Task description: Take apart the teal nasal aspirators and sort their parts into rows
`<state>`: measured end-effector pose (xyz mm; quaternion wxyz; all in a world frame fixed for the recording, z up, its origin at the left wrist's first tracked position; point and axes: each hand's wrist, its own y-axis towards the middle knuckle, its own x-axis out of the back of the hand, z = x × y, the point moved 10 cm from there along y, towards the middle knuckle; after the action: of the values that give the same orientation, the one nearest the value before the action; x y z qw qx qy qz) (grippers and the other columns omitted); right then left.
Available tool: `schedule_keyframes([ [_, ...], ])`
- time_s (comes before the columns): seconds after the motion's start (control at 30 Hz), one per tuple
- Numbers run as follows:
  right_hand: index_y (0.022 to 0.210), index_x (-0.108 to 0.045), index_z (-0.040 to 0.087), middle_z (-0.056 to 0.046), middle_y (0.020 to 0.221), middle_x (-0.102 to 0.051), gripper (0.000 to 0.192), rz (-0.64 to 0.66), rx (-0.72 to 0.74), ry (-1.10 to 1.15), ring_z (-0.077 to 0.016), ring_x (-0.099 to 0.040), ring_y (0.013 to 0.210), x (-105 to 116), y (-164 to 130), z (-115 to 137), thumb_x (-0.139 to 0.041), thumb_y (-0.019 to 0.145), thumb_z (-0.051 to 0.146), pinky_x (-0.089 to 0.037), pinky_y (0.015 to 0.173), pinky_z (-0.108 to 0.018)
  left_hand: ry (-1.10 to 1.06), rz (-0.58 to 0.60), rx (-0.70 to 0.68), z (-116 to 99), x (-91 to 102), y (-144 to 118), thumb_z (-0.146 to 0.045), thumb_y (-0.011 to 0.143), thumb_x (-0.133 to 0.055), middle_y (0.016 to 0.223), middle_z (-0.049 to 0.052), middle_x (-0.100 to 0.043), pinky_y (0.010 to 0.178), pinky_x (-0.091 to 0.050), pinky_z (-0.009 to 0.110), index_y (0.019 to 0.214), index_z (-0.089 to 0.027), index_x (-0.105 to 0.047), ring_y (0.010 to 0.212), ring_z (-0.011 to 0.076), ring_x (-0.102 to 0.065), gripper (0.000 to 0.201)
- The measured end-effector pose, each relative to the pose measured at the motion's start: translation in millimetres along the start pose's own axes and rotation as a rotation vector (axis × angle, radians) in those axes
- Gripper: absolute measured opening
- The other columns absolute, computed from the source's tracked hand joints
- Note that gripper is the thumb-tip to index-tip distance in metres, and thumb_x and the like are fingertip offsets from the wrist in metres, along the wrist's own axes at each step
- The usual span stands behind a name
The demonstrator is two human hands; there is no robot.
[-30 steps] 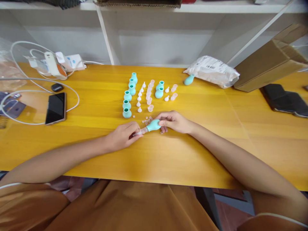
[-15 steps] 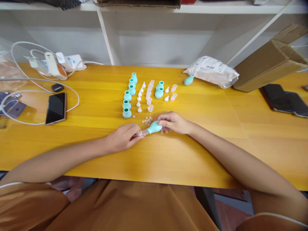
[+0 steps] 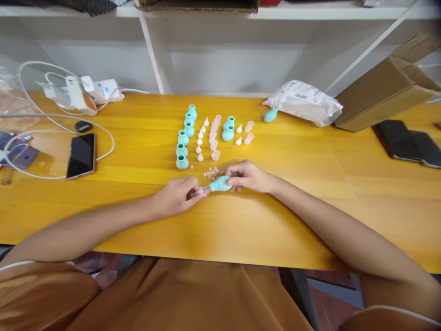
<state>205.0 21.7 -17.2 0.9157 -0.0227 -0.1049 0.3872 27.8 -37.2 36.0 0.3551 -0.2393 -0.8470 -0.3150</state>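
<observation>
My right hand (image 3: 248, 176) grips the round end of a teal rubber squeeze bulb (image 3: 219, 184), held low over the table. My left hand (image 3: 179, 195) pinches a clear plastic nozzle piece (image 3: 206, 189) that meets the bulb's narrow neck; its far end is partly hidden by my fingers. Just beyond the bulb lie several tiny clear rings (image 3: 212, 172). Farther back stand a column of open-necked teal bulbs (image 3: 182, 162), a row of small white pointed tips (image 3: 200, 157) and a row of clear pinkish cups (image 3: 215, 155).
More teal bulbs (image 3: 228, 134), white tips (image 3: 238, 141) and clear cups (image 3: 249, 139) stand right of these rows. Another bulb (image 3: 270, 115) lies by a plastic-wrapped package (image 3: 303, 102). A phone (image 3: 81, 155) and cables are left; a cardboard box (image 3: 386, 92) and black case (image 3: 406, 142) are right.
The bulb has shifted very slightly left towards my left hand. Both hands keep their grips, and the laid-out parts stay where they were.
</observation>
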Motion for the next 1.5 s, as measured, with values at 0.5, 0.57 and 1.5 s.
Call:
schedule_keyframes([
  [0.5, 0.119, -0.071, 0.020, 0.006, 0.076, -0.068, 0.052, -0.020, 0.129, -0.053, -0.0095, -0.054, 0.060, -3, -1, 12, -0.100, 0.083, 0.043, -0.045, 0.054, -0.022, -0.217, -0.090, -0.067, -1, 14.8, 1, -0.044, 0.107, -0.080, 0.098, 0.002, -0.076, 0.067, -0.058, 0.022, 0.115, -0.020, -0.066, 0.073, 0.0117, -0.070, 0.029],
  [0.57, 0.121, -0.067, 0.021, 0.007, 0.075, -0.066, 0.051, -0.025, 0.128, -0.071, -0.0097, -0.055, 0.060, -3, -2, 11, -0.097, 0.085, 0.041, -0.045, 0.055, -0.021, -0.218, -0.059, -0.089, -4, 12.1, 2, -0.042, 0.108, -0.079, 0.100, 0.002, -0.076, 0.066, -0.058, 0.021, 0.115, -0.020, -0.066, 0.073, 0.0109, -0.070, 0.026],
  [1.5, 0.167, -0.046, 0.033, -0.019, 0.141, -0.067, 0.066, -0.430, 0.626, -1.057, -0.0327, -0.076, 0.111, -31, -29, 58, -0.069, 0.105, 0.026, -0.071, 0.082, -0.046, -0.234, -0.097, -0.108, -1, 15.1, 0, -0.040, 0.105, -0.080, 0.094, 0.003, -0.082, 0.063, -0.056, 0.022, 0.100, -0.021, -0.068, 0.070, 0.0121, -0.073, 0.023],
])
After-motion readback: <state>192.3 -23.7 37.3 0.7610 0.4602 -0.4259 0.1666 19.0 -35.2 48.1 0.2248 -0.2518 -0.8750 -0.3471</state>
